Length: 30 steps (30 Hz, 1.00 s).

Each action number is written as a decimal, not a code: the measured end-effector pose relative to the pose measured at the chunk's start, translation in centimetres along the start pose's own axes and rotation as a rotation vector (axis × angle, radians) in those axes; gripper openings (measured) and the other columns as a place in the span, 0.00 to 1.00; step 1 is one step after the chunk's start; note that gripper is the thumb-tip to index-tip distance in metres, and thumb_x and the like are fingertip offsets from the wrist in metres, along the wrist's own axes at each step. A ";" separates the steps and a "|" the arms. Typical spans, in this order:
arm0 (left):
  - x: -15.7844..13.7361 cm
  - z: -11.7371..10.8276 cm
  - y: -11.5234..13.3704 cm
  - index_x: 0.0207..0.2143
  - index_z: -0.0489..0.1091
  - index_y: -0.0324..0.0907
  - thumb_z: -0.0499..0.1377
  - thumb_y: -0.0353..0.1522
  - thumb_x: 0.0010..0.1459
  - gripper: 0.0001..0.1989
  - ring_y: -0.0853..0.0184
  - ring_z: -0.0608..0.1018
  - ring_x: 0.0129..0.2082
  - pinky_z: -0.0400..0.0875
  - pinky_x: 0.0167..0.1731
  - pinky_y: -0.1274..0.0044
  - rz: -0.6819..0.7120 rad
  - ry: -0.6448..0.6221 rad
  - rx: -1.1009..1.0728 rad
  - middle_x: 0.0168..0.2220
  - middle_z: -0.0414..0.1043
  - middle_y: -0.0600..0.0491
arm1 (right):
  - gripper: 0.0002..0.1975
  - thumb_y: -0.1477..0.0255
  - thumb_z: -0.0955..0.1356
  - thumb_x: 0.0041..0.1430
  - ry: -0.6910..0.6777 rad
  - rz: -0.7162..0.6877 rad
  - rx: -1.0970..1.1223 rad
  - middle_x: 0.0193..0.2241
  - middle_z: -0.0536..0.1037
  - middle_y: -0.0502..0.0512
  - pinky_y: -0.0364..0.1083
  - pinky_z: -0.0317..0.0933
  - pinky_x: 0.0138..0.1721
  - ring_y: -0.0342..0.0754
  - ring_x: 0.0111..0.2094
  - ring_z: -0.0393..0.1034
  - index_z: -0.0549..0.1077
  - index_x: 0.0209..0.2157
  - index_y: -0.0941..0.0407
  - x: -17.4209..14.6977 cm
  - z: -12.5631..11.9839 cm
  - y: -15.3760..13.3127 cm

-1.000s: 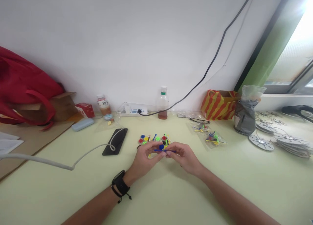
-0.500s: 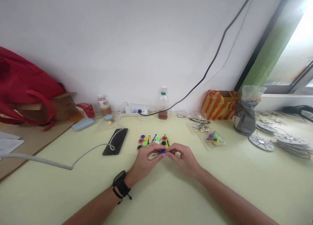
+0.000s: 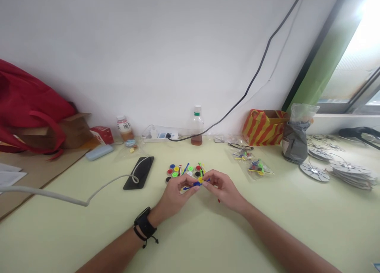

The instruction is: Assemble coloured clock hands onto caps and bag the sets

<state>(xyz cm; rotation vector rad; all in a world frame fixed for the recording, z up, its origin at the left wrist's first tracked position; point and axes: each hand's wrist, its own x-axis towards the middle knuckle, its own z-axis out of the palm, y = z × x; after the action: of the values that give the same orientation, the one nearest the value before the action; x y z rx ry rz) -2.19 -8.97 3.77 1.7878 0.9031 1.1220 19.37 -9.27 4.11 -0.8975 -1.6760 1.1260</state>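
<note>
A blue plastic spinner arrow (image 3: 196, 184) with a round hub is held up over the table between my two hands. My left hand (image 3: 177, 192) pinches it around the hub, with the pointed end sticking out to the left. Thumb and fingertips of my right hand (image 3: 221, 189) are closed at its other end. Just beyond my fingers lie several small coloured discs (image 3: 175, 169) and loose arrows, among them a blue arrow (image 3: 186, 168). A small red piece (image 3: 219, 200) shows under my right hand, mostly hidden.
A black phone (image 3: 139, 173) with a grey cable lies to the left. Clear bags of coloured parts (image 3: 257, 168) sit at the right, near stacked grey-white discs (image 3: 352, 174). A bottle (image 3: 197, 126) and a power strip (image 3: 162, 134) stand against the wall.
My right fingertips have shifted slightly apart from the left ones, so more of the blue arrow shows between them. The view has moved a little.
</note>
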 end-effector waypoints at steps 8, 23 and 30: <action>0.2 -0.1 1.3 0.38 0.77 0.39 0.67 0.39 0.60 0.11 0.60 0.80 0.46 0.76 0.49 0.69 -0.111 -0.089 -0.284 0.44 0.79 0.44 | 0.17 0.54 0.69 0.64 -0.011 -0.007 0.030 0.28 0.71 0.50 0.44 0.62 0.31 0.45 0.29 0.65 0.74 0.41 0.54 0.1 -0.4 -0.2; 0.6 -0.2 0.4 0.42 0.77 0.39 0.73 0.36 0.52 0.16 0.63 0.82 0.44 0.78 0.52 0.69 -0.200 0.081 -0.293 0.42 0.81 0.48 | 0.30 0.53 0.58 0.72 -0.057 -0.064 -0.138 0.24 0.68 0.52 0.45 0.61 0.31 0.44 0.25 0.63 0.68 0.20 0.55 -0.8 -0.1 -1.1; 0.5 -0.1 0.2 0.41 0.77 0.40 0.72 0.37 0.53 0.15 0.63 0.82 0.43 0.78 0.51 0.69 -0.181 0.069 -0.285 0.42 0.81 0.48 | 0.22 0.50 0.64 0.67 0.010 0.021 -0.097 0.25 0.68 0.49 0.43 0.56 0.26 0.44 0.26 0.62 0.70 0.32 0.54 -0.5 -0.1 -1.1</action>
<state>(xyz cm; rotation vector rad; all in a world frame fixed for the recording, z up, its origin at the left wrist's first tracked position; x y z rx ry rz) -2.11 -8.58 4.17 1.4164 0.8780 1.1378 19.52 -10.08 5.03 -0.9817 -1.7286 1.0602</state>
